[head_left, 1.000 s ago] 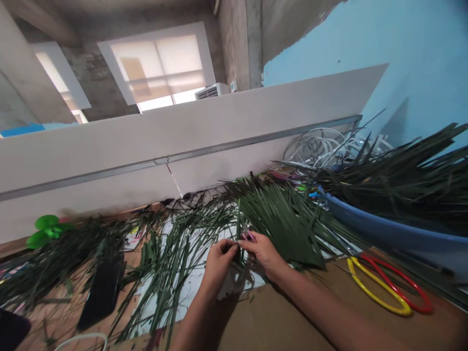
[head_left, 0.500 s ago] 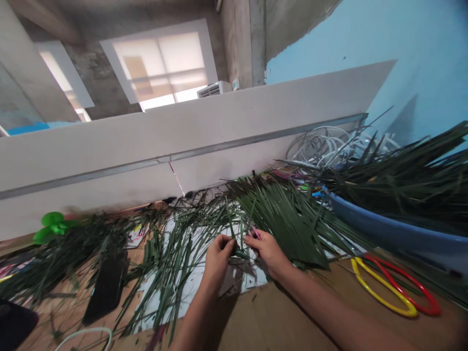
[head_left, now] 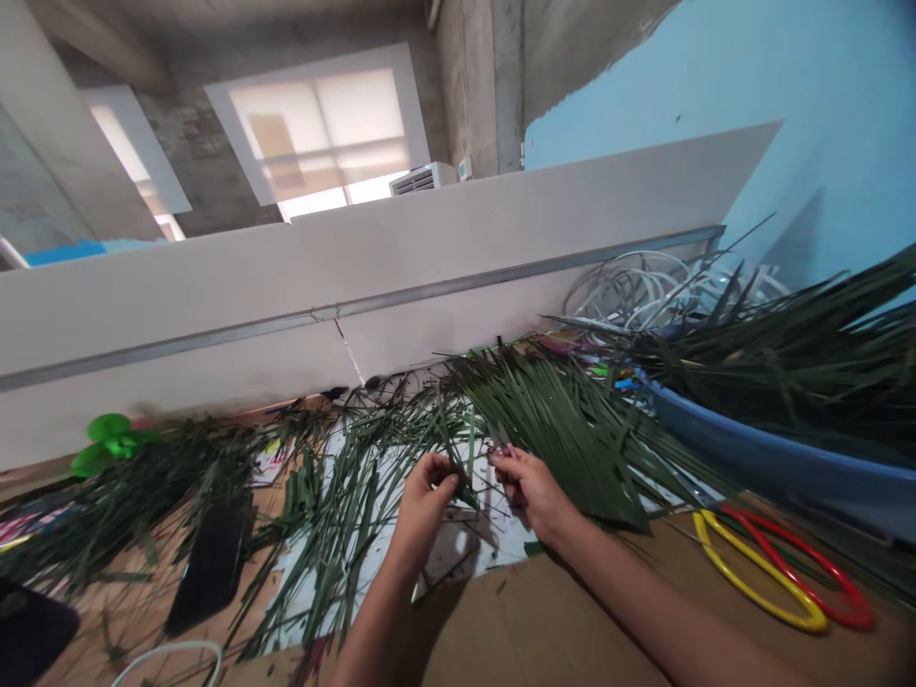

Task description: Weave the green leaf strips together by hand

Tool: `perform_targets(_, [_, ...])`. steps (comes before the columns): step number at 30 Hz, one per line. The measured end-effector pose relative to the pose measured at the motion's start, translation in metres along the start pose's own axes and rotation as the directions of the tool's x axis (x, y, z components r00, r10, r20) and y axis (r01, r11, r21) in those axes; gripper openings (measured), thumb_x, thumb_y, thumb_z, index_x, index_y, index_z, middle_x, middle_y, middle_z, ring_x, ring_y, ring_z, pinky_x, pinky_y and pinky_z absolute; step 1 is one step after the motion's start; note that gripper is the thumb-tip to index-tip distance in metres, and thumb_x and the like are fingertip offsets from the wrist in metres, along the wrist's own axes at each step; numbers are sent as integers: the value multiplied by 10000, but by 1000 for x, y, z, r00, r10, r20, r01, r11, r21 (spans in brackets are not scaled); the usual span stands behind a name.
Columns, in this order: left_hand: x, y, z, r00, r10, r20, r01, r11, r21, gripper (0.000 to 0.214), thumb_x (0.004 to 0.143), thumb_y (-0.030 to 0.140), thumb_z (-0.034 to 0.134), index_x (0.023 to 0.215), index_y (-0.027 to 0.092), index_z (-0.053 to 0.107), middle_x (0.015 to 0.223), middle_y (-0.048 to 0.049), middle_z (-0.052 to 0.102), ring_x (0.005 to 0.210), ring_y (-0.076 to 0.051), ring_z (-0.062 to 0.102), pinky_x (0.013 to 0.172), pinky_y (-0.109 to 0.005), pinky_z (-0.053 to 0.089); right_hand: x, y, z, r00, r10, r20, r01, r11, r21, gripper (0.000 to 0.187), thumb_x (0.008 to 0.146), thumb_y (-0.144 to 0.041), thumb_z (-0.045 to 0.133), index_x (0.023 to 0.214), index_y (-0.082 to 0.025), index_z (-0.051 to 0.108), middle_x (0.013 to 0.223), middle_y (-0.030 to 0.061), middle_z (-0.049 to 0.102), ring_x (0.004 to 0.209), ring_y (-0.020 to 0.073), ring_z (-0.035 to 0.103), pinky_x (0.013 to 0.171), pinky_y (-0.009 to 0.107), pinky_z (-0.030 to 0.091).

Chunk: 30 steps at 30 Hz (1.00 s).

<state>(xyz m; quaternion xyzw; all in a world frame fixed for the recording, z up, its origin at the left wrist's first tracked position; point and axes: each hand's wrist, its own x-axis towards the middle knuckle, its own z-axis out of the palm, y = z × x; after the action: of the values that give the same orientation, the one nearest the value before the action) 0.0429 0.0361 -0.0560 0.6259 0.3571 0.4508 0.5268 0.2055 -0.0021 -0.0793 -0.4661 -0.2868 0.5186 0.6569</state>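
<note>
left hand: pinching a narrow dark-green leaf strip | right hand: fingers closed on a small pink object | strip: upright between both hands, above white paper, beside fanned green leaf heap

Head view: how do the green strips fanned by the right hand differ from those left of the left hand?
The fanned strips lie packed side by side, hiding the table; the scattered strips cross loosely, white paper showing between. The fanned strips converge toward the right hand; the scattered strips point many ways. Both are long, narrow, green.
</note>
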Motion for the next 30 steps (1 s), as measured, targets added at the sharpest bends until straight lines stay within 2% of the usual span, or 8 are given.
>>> perform_targets(4, [-1,-1,5,996,0,90,0,1000,1,132,666,236,666,741,186,568,698,18,578,672,-136,538,656,-248,435,-5,2,3,998,34,61,-32,999,-39,331,602,-416,773,724,-183,572,546,-64,512,407,60,310,406,225,168])
perform_targets(7, [-3,-2,7,988,-11,151,13,1000,-15,141,673,242,679,739,185,568,699,15,583,674,-137,544,664,-252,439,-7,4,5,997,44,70,-39,998,-59,325,573,-382,788,700,-187,561,512,-89,465,404,58,303,412,225,184])
perform_targets(11, [-3,-5,7,983,-48,175,46,999,14,189,697,315,696,763,183,578,700,-3,609,670,-151,571,661,-266,450,-6,6,4,995,54,87,-49,997,-58,311,577,-371,776,730,-188,577,508,-96,445,409,63,298,423,230,178])
perform_targets(17, [0,-10,8,991,-82,106,73,994,82,244,651,321,738,779,176,589,555,62,502,512,-100,452,530,-219,350,-4,8,3,992,0,126,5,999,-38,321,582,-384,797,719,-193,578,545,-90,442,453,69,293,453,238,176])
perform_targets(24, [-1,-12,12,993,-76,88,62,987,149,142,634,276,683,629,171,587,572,25,543,556,-127,479,550,-242,356,-7,8,7,987,-33,160,43,997,-60,343,596,-418,799,741,-192,585,571,-79,449,474,72,276,457,240,168])
perform_targets(30, [0,-11,8,999,-36,-36,43,975,220,110,662,274,652,679,172,614,605,15,578,588,-141,501,572,-245,375,-7,4,6,986,-54,157,79,984,-158,348,696,-513,697,778,-191,595,607,-61,478,469,79,307,446,242,197])
